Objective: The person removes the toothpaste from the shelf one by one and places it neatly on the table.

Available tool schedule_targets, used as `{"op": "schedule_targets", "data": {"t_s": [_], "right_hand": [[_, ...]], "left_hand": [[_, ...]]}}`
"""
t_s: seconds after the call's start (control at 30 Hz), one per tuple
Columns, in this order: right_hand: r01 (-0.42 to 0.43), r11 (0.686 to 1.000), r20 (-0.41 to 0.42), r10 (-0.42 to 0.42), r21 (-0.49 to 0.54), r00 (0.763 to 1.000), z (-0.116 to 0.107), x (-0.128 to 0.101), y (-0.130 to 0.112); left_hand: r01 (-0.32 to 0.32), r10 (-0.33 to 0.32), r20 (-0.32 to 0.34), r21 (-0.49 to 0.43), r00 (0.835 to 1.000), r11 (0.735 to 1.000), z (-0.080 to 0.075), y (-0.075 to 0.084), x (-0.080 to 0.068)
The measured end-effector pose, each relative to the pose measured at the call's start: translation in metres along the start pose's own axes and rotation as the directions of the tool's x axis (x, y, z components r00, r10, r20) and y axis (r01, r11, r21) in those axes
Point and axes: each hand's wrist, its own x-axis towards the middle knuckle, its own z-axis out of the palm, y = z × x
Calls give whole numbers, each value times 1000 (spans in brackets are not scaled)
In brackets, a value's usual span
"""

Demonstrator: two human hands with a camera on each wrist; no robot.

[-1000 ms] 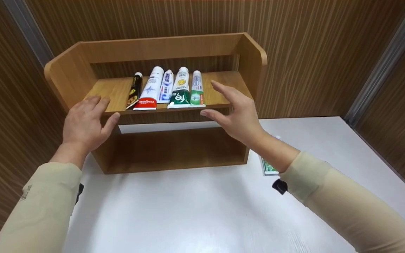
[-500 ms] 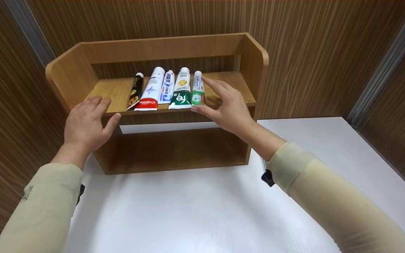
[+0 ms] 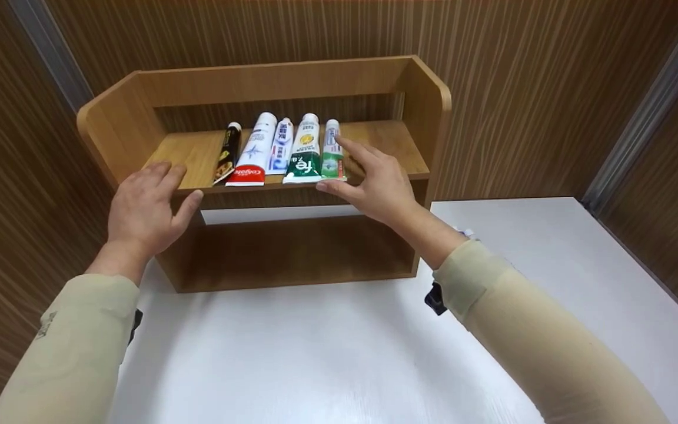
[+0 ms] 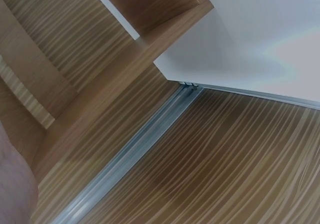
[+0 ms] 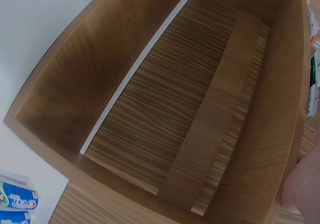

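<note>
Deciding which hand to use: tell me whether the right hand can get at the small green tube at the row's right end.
Probably yes: the right hand is beside the green tube, with nothing between them.

Light was even and bright, from above. Soft glare lay on glossy white tabletop [image 3: 327,353]. Lower bay of wooden two-tier shelf [image 3: 292,250] was shadowed. Wrist views slightly soft, edges bowed.

a two-level shelf unit [image 3: 421,94] stands on the tabletop [image 3: 327,353], backed against the wall. five toothpaste tubes [image 3: 303,150] lie side by side on its upper shelf, caps to the rear. the left hand [image 3: 142,209] rests on that shelf's front edge, left of the tubes; the right hand [image 3: 377,182] touches the rightmost tube [image 3: 332,154]. more tubes [image 5: 17,204] lie on the tabletop right of the unit.
</note>
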Motion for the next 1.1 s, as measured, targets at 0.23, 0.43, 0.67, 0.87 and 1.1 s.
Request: {"op": "schedule_targets", "data": {"t_s": [0.23,0.43,0.67,0.87,1.1], "right_hand": [[-20,987,3,21,-157,1000,8,-1,-2],[16,977,-40,-26,-213,999,13,-1,0],[60,967,-70,-80,-248,994,17,-2,3],[46,972,-83,-67,-229,994,19,-2,2],[17,984,-138,-42,-176,989,20,-2,2]], "left_hand": [[-1,1,-4,1,1000,1000,-1,0,0],[2,-2,-4,4,1000,1000,-1,0,0],[7,-7,3,-6,1000,1000,-1,0,0],[9,-9,1,-6,1000,1000,-2,0,-2],[11,-11,7,-4,1000,1000,-2,0,0]]}}
